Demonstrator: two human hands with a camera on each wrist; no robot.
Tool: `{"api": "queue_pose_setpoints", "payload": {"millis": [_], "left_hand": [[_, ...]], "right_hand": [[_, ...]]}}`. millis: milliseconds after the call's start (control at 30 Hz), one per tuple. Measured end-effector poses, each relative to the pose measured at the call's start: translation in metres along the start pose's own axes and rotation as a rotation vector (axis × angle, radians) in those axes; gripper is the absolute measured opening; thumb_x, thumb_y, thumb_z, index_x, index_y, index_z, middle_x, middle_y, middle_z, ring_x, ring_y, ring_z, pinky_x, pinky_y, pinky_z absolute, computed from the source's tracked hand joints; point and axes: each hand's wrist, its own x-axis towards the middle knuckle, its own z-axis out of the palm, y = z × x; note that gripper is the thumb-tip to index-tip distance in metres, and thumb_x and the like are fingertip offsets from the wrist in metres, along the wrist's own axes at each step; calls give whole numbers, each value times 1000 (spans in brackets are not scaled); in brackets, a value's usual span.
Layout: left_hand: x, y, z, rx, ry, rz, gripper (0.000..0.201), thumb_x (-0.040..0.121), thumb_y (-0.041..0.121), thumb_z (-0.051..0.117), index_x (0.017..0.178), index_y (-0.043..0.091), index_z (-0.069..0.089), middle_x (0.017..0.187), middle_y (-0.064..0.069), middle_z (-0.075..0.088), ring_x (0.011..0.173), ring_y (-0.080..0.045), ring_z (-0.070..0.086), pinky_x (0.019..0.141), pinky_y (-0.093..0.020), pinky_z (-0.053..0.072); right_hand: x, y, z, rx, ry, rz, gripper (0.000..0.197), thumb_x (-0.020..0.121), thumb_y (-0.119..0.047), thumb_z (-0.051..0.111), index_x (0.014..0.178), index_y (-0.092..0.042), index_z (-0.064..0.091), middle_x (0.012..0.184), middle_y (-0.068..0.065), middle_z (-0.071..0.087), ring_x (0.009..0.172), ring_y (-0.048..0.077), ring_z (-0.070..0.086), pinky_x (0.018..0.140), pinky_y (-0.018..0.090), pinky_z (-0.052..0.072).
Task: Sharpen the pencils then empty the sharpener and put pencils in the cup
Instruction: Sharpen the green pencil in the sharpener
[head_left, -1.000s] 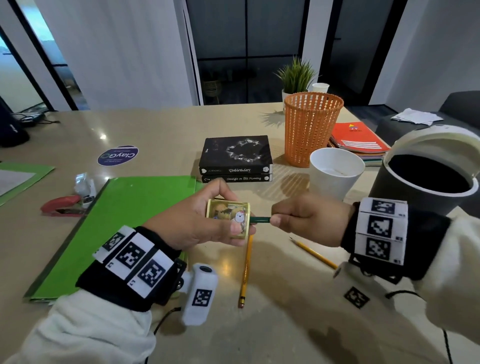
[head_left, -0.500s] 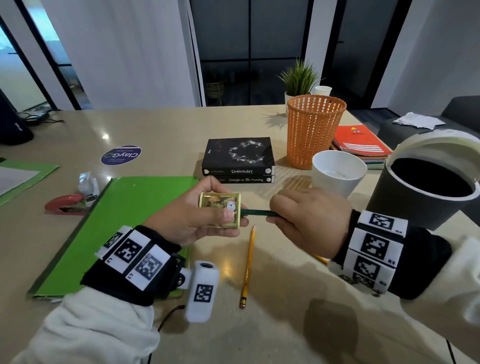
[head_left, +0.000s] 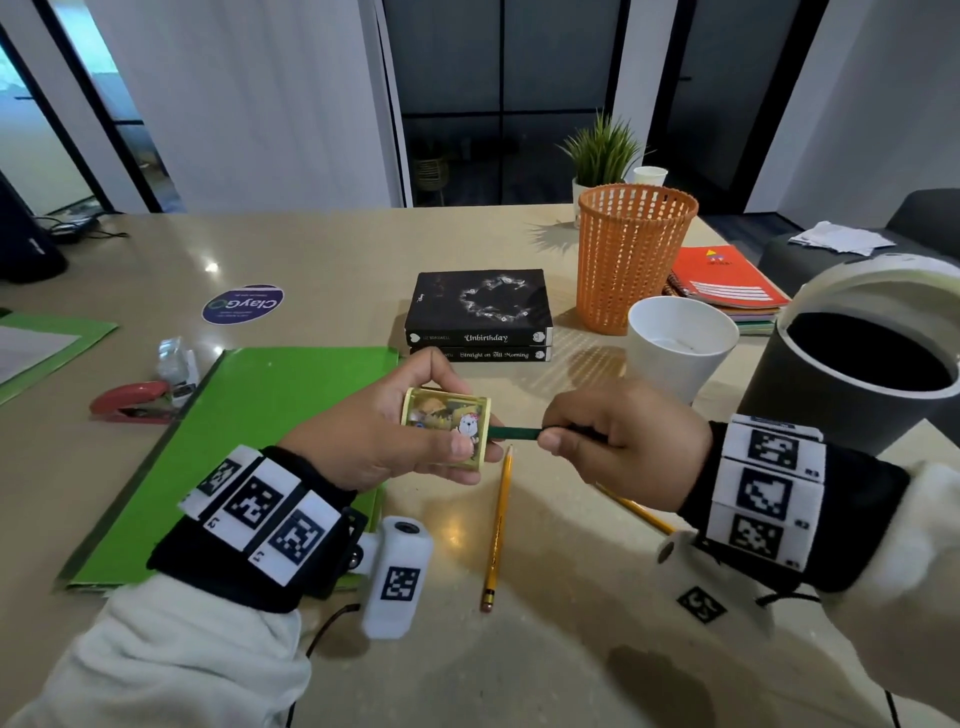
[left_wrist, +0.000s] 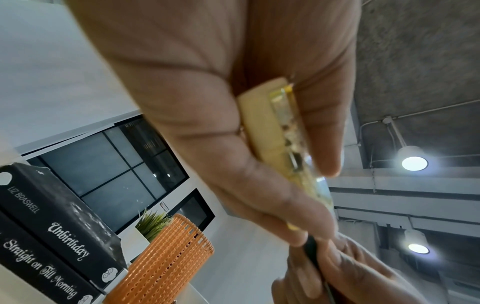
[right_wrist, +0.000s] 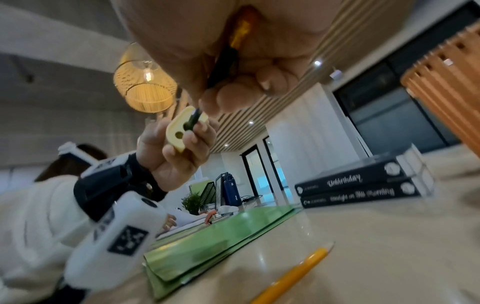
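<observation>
My left hand grips a small yellow sharpener with a cartoon picture, held above the table. My right hand pinches a dark green pencil whose tip sits in one of the sharpener's two holes. The sharpener shows edge-on between thumb and fingers in the left wrist view. Two yellow pencils lie on the table: one below the hands, another partly hidden under my right wrist. A white cup stands behind my right hand.
A black bin with its white lid raised stands at the right. An orange mesh basket, two stacked black books, a green folder, a red stapler and an orange notebook are around.
The right hand has rolled about the pencil, knuckles up half a second ago, now back to a side pinch. The sharpener stays in the left hand at about the same spot.
</observation>
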Motion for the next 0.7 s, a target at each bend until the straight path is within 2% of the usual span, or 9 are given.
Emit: {"api": "queue_pose_setpoints", "payload": {"millis": [33, 100, 167, 267, 333, 367, 433, 533, 700], "left_hand": [[0, 0, 0, 10, -7, 0, 63, 47, 21, 89, 91, 12, 44, 86, -14, 70, 86, -31, 69, 62, -33, 56], [0, -2, -1, 27, -2, -4, 62, 48, 14, 87, 91, 12, 43, 83, -13, 70, 84, -30, 70, 61, -32, 56], [0, -4, -2, 28, 13, -14, 55, 50, 10, 81, 90, 12, 44, 80, -12, 70, 82, -29, 70, 59, -31, 56], [-1, -5, -7, 6, 28, -26, 66, 41, 23, 91, 89, 14, 47, 84, -14, 71, 83, -32, 70, 58, -30, 56], [-3, -5, -13, -35, 77, -4, 69, 39, 28, 92, 88, 13, 46, 88, -17, 71, 82, -31, 70, 56, -29, 56], [-4, -5, -17, -61, 102, 13, 70, 38, 28, 92, 88, 13, 46, 88, -18, 71, 81, -30, 70, 55, -29, 56], [-6, -6, -22, -104, 147, 37, 72, 36, 28, 93, 88, 13, 46, 87, -18, 71, 79, -30, 70, 53, -28, 56], [-5, -10, -25, -125, 172, 38, 73, 34, 27, 94, 88, 13, 46, 89, -19, 71, 79, -29, 70, 53, -28, 56], [-2, -13, -22, -144, 136, 23, 73, 35, 24, 94, 89, 12, 47, 90, -19, 71, 80, -28, 70, 55, -29, 57]], "right_hand": [[1, -1, -1, 45, -67, 62, 25, 87, -41, 44, 67, -30, 54, 48, -11, 53, 50, 8, 52, 51, 24, 42], [2, -2, -4, 94, -197, 165, 29, 92, -35, 46, 64, -31, 49, 46, -10, 54, 50, 7, 53, 53, 20, 40], [3, -6, -5, 34, -257, 178, 31, 95, -35, 42, 64, -31, 46, 49, -8, 53, 49, 7, 50, 52, 19, 38], [-2, -7, -1, -132, -197, 95, 34, 87, -53, 23, 70, -32, 45, 57, -9, 48, 53, 6, 44, 51, 21, 31], [-8, -1, 3, -169, -125, 80, 49, 80, -58, 12, 73, -30, 52, 60, -8, 53, 57, 13, 51, 51, 25, 34], [-10, 4, 5, -173, -94, 66, 53, 81, -56, 13, 74, -26, 56, 61, -6, 56, 57, 18, 54, 51, 25, 36], [-13, 10, 6, -176, -37, 3, 47, 86, -50, 23, 74, -21, 59, 56, -3, 59, 50, 22, 56, 46, 27, 39], [-14, 8, 8, -223, 8, -78, 36, 88, -44, 35, 77, -21, 59, 50, -4, 57, 41, 20, 52, 36, 26, 37], [-10, 0, 6, -226, 92, -91, 31, 87, -43, 39, 78, -21, 59, 47, -7, 53, 38, 17, 49, 33, 23, 37]]}}
